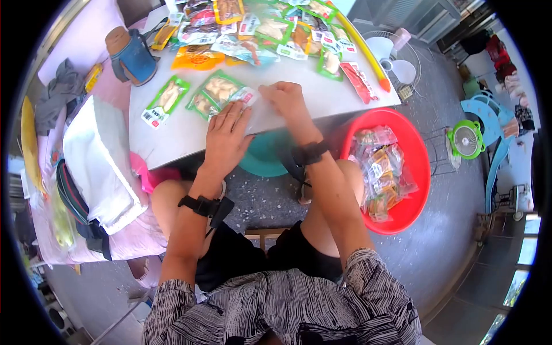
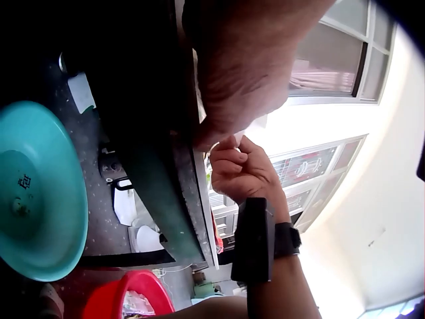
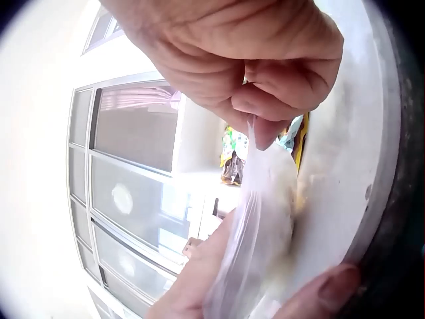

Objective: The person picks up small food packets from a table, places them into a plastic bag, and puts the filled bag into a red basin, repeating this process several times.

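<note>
A clear plastic bag (image 1: 246, 99) lies near the table's front edge, with green-edged packets of pale food (image 1: 220, 88) inside. My left hand (image 1: 230, 135) rests on the bag's near end, its fingers lying fairly straight across the plastic. In the right wrist view, parallel ridges run along the bag's edge (image 3: 247, 232) beside the left thumb (image 3: 332, 287). My right hand (image 1: 287, 102) pinches a corner of that edge between curled fingers and thumb. A single green-edged packet (image 1: 165, 102) lies to the left of the bag.
Many food packets (image 1: 276, 31) are heaped at the table's back, beside a yellow stick (image 1: 362, 46). A blue flask (image 1: 133, 57) stands at left. A red packet (image 1: 359, 81) lies right. Below are a teal basin (image 1: 261, 155) and a red tub (image 1: 422, 172) holding bagged packets.
</note>
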`<action>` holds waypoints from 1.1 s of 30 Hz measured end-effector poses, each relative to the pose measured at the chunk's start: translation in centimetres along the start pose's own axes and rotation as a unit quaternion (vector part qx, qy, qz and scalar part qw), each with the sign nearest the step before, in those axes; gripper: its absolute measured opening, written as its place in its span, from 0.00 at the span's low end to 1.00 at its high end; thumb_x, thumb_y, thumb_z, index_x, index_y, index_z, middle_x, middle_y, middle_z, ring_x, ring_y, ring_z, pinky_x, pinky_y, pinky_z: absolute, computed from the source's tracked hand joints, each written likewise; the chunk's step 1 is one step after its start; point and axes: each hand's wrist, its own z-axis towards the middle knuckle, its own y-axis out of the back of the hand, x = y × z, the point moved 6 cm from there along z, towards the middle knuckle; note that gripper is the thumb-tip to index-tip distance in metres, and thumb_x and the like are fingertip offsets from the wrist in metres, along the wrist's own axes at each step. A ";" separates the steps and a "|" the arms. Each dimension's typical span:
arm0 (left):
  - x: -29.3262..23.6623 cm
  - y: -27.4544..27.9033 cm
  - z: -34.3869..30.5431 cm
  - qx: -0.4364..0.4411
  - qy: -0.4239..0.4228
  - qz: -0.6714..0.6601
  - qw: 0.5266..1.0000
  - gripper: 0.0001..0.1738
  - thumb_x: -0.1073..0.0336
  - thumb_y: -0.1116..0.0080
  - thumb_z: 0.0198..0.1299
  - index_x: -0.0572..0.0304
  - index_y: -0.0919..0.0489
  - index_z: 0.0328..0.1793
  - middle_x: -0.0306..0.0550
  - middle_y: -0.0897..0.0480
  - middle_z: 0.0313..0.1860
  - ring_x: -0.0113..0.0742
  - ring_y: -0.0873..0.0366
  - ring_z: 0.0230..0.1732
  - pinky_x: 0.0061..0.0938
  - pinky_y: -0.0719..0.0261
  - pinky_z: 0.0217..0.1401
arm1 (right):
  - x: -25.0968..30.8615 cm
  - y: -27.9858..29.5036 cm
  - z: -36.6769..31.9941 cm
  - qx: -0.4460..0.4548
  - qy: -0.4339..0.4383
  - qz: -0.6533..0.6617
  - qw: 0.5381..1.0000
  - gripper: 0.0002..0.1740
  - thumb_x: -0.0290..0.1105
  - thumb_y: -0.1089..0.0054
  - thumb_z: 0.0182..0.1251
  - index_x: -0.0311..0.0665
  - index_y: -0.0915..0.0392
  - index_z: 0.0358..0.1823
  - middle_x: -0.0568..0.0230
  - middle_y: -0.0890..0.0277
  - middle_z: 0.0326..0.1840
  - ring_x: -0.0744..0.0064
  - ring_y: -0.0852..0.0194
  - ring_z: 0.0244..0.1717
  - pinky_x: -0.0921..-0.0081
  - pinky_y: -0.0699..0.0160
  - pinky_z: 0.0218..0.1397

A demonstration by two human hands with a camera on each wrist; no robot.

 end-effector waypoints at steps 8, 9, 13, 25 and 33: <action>-1.4 1.4 0.6 -0.110 -0.088 0.025 0.990 0.17 0.77 0.44 0.51 0.64 0.20 0.50 0.54 0.22 0.57 0.51 0.25 0.59 0.41 0.27 0.57 | -0.7 0.8 -0.9 -0.017 -0.035 0.183 0.982 0.22 0.47 0.39 0.64 0.31 0.22 0.26 0.66 0.28 0.18 0.80 0.37 0.13 0.83 0.43 0.13; -1.3 1.4 0.5 -0.117 -0.090 0.022 0.989 0.17 0.77 0.44 0.51 0.64 0.20 0.50 0.54 0.22 0.57 0.51 0.25 0.58 0.41 0.27 0.58 | -1.5 0.7 -1.0 -0.041 -0.065 0.215 0.973 0.25 0.50 0.40 0.65 0.31 0.22 0.27 0.65 0.28 0.18 0.79 0.36 0.13 0.83 0.42 0.13; -1.3 1.4 0.4 -0.126 -0.099 0.025 0.987 0.16 0.77 0.44 0.52 0.65 0.20 0.49 0.56 0.22 0.57 0.53 0.25 0.58 0.42 0.28 0.60 | -0.6 -1.0 -5.1 -0.012 -0.156 0.134 0.979 0.30 0.55 0.47 0.67 0.28 0.20 0.35 0.60 0.23 0.24 0.71 0.25 0.23 0.79 0.28 0.23; -3.7 5.4 -0.5 -0.172 -0.109 -0.090 0.975 0.32 0.64 0.45 0.60 0.73 0.37 0.69 0.63 0.29 0.64 0.60 0.31 0.60 0.46 0.36 0.65 | 7.9 10.6 -15.8 -0.071 0.099 -0.007 0.993 0.15 0.35 0.49 0.72 0.31 0.19 0.33 0.64 0.20 0.26 0.79 0.22 0.25 0.81 0.26 0.24; -2.9 3.3 -0.5 -0.109 -0.089 -0.101 0.985 0.28 0.65 0.47 0.63 0.74 0.35 0.66 0.65 0.26 0.59 0.61 0.29 0.59 0.44 0.32 0.62 | 3.5 28.2 -23.8 -0.176 -0.063 -0.271 0.944 0.15 0.35 0.49 0.69 0.30 0.18 0.38 0.66 0.20 0.24 0.77 0.21 0.23 0.79 0.24 0.26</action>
